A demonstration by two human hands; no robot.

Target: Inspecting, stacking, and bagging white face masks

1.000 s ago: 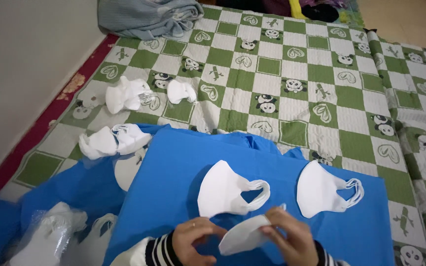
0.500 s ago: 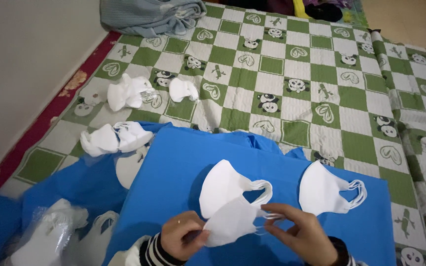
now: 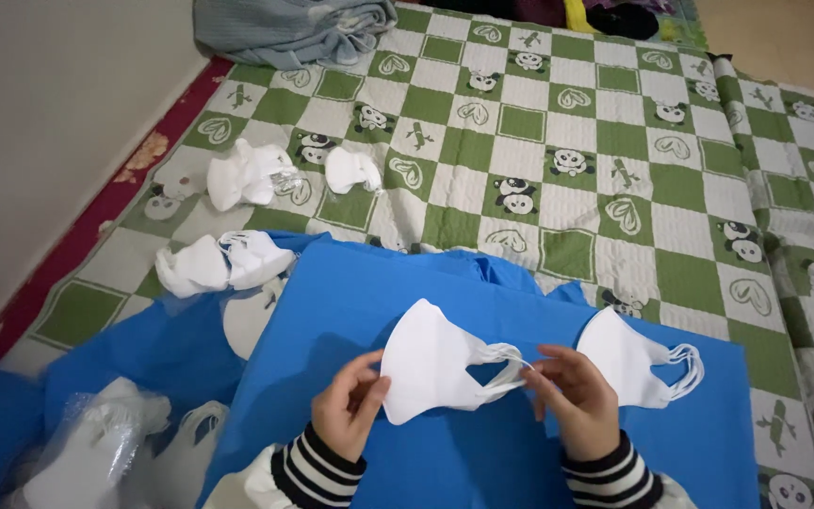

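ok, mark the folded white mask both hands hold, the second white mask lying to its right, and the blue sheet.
folded white mask (image 3: 431, 372), head view, middle of its panel
second white mask (image 3: 622, 358), head view, its panel
blue sheet (image 3: 350, 292), head view, bare upper part

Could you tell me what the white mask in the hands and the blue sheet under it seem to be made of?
The white mask looks like soft, matte non-woven fabric, holding a moulded curve. The blue sheet seems thin cloth or non-woven: matte, creased at its edges.

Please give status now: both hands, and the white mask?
Left hand grips white folded face mask at its left edge. Right hand pinches its ear loops. Second white mask lies alongside, apart.
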